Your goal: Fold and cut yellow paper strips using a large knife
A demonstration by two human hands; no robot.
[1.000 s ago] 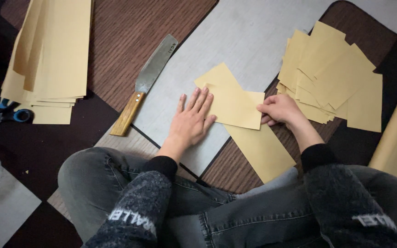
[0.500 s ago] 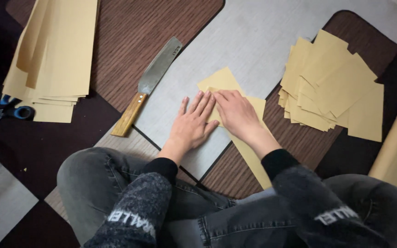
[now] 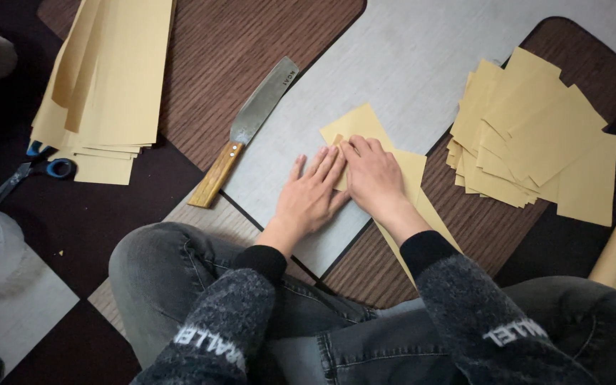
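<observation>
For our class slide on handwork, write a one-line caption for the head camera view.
Both hands, left and right, press a yellow paper sheet flat on a grey board, a wooden-handled knife lying alongside.

Yellow-tan paper sheet (image 3: 383, 160), thin, flat, matte, lying in the centre of the frame, angled diagonally. Upper corner sticks out toward upper left of centre on the grey board (image 3: 422, 64); lower part runs down-right off the board edge onto the brown ribbed surface. Middle mostly hidden under both hands. A small fold or raised edge shows near the fingertips; can't tell whether it is one sheet or two overlapped.
</observation>
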